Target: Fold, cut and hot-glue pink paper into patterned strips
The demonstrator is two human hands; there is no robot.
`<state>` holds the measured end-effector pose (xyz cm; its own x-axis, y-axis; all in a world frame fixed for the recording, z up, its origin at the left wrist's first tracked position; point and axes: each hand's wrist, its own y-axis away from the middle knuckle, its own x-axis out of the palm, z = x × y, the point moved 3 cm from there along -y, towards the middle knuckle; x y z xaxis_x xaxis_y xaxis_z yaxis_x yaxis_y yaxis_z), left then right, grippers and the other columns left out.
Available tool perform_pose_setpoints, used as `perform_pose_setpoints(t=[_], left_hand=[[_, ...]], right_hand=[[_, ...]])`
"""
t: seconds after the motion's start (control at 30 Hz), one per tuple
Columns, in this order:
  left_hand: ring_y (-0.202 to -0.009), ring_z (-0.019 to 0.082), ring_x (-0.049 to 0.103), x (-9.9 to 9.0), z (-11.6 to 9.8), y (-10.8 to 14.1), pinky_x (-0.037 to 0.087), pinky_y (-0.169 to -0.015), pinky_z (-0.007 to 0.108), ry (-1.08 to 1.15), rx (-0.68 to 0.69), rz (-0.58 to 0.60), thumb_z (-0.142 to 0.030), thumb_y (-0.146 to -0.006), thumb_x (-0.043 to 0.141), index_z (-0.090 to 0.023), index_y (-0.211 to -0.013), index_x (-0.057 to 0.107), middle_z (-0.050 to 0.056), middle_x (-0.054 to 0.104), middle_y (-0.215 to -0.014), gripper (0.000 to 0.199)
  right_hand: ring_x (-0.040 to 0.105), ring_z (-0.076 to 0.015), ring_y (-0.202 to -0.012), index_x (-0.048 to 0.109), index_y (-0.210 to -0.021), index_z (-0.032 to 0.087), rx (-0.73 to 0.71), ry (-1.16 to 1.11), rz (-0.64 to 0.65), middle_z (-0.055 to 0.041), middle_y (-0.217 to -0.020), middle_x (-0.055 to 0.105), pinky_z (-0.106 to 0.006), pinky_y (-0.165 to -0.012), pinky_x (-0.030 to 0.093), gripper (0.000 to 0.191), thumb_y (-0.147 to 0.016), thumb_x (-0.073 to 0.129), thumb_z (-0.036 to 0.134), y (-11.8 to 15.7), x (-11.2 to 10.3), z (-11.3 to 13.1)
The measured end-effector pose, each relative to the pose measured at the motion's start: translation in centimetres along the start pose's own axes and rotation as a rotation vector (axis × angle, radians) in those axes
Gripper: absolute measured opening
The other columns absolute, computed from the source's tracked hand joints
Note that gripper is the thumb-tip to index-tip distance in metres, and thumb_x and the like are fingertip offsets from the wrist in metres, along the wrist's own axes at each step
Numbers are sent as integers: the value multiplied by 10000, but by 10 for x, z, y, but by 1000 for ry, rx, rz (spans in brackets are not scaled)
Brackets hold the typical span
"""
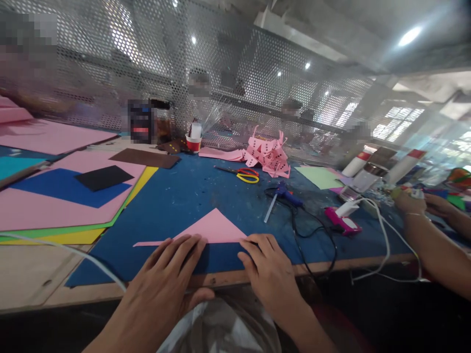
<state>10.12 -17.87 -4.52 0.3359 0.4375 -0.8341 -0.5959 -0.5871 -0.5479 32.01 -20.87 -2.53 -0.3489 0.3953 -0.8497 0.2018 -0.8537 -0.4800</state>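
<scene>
Okay, two hands, one folded pink paper (215, 228) at 12 o'clock of them, flat on the blue mat (176, 196), peak at 12. One thin pink strip (147, 243) sticks out at 9 o'clock.

Left hand (169, 260): laid flat, fingers straight and close together, tips on the paper's lower edge at 8 o'clock; thumb out wide, nothing gripped. Right hand (267, 260): half curled, fingertips resting on the paper's 4 o'clock corner, thumb apart from the forefinger, no pinch.

From the paper: one pair of scissors (248, 175), red-and-yellow handles, 1 o'clock. One blue glue gun (290, 197) with one glue stick (271, 208), 2 o'clock. One pink power strip (342, 223), 3 o'clock. One pile of pink cutouts (267, 154) between 1 and 2, overlapping, cannot count. One cup (193, 143), 11 o'clock. One brown sheet (143, 158) and one black sheet (105, 177), both 10 o'clock; black lies on one blue sheet (66, 189). One co-worker, two forearms (429, 240) showing, 3 o'clock, well apart.
</scene>
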Motion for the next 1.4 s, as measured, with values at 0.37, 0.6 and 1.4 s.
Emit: perform_pose_setpoints(t=[0.37, 0.6, 1.4], left_hand=[[-1206, 366, 540, 4, -9, -7, 390, -1005, 512, -48, -43, 86, -714, -841, 570, -230, -1429, 523, 154, 613, -1323, 763], [-1194, 351, 547, 4, -9, -8, 382, -1005, 492, -91, -28, 87, -725, -809, 606, -232, -1425, 520, 161, 619, -1310, 794], [-1238, 306, 546, 9, 5, 6, 216, -1114, 477, -70, 1, 34, -811, -837, 434, -230, -1454, 491, 83, 637, -1370, 849]], right_hand=[[576, -236, -1032, 673, -1166, 216, 57, 9, -42, -62, -1081, 656, -404, -902, 481, 206, -1005, 545, 223, 8, -10, -21], [577, -239, -1021, 647, -1129, 228, 1, 9, -69, -63, -1087, 656, -415, -878, 445, 157, -1000, 556, 235, -9, -2, -4], [607, -207, -954, 686, -995, 232, -97, -61, 136, -17, -1015, 684, -332, -826, 506, 87, -961, 618, 191, -42, 7, 6]])
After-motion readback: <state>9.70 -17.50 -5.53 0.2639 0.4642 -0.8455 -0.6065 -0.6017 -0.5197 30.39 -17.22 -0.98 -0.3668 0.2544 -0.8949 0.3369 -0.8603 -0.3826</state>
